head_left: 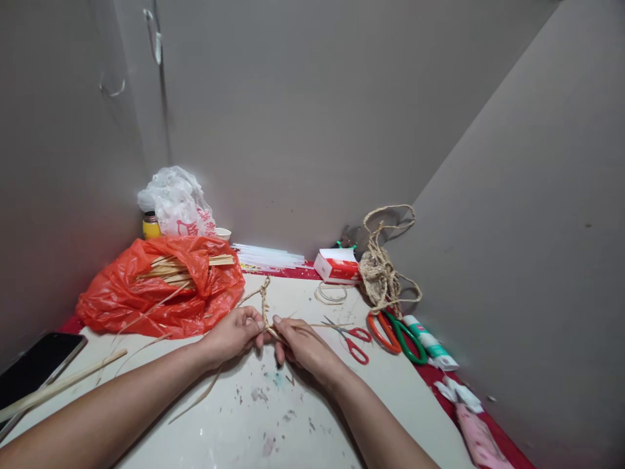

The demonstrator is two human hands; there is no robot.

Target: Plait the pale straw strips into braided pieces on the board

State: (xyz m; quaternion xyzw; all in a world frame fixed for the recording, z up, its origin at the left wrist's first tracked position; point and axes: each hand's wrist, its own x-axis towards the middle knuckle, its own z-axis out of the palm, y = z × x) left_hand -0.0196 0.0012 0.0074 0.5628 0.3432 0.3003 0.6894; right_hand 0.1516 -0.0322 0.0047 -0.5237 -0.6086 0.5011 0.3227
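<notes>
Some red characters are printed on the crumpled white bag [178, 198], but its folds keep them from being read. The red box [339, 267] has pale marks on its front, too small to make out. At the right edge, the tube [432, 344] has white and green bands and a patch of pink; any wording there is blurred.

Both forearms reach in from the lower corners, slanting toward each other over the pale, stained board [303, 423]. The left hand [240, 332] has its fingers curled, thumb and forefinger pinched on the lower end of a straw braid [264, 305]. The right hand [300, 345], just beside it, is bent inward, its thumb on top and its fingers curled beneath, gripping the strands at the same end. The braid stands up from between the hands, near the middle of the board, with loose strands trailing to either side.

Near the right hand lie open scissors [354, 342] with red handles. Left of the hands, more straw [168, 270] sticks out of the red bag [117, 303].
</notes>
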